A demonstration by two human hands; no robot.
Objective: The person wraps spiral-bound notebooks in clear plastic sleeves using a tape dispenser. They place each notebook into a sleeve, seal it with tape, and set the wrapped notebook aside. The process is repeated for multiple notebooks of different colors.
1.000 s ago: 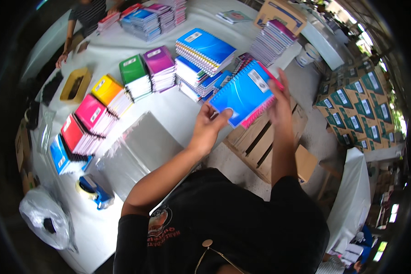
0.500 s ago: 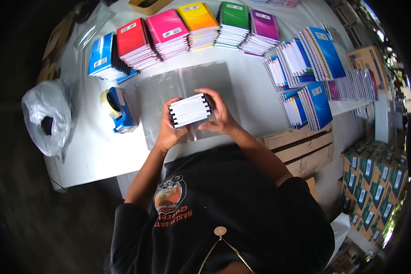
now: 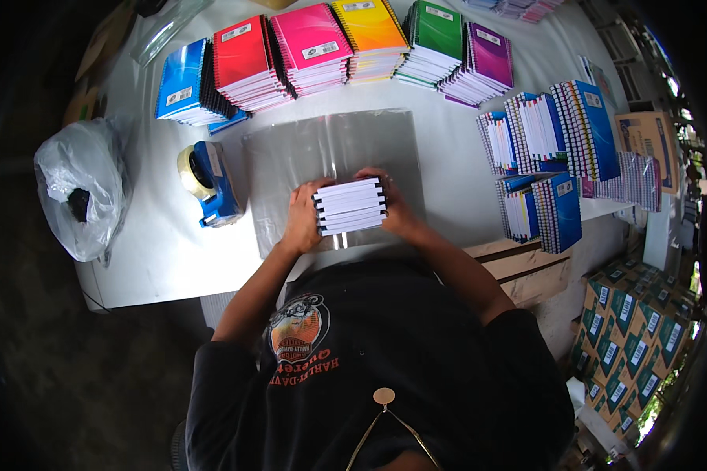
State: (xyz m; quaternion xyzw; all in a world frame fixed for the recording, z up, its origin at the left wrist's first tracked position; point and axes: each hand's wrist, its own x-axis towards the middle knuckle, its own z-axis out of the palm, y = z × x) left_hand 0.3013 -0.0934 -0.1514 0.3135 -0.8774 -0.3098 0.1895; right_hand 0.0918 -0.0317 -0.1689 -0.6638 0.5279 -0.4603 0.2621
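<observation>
white table (image 3: 165, 251), notebook piles (image 3: 314, 47), perhaps clear sheeting (image 3: 330, 149)

White worktop (image 3: 157, 251), clear glossy plastic sheet (image 3: 330, 149), white-edged notebook stack with black spiral binding (image 3: 350, 206), blue tape dispenser (image 3: 216, 184), notebook stacks along the top of the frame in blue (image 3: 179, 80), red (image 3: 242, 53), pink (image 3: 313, 38), yellow (image 3: 369, 25), green (image 3: 437, 31), purple (image 3: 489, 53), translucent white bag (image 3: 82, 184) at left
</observation>
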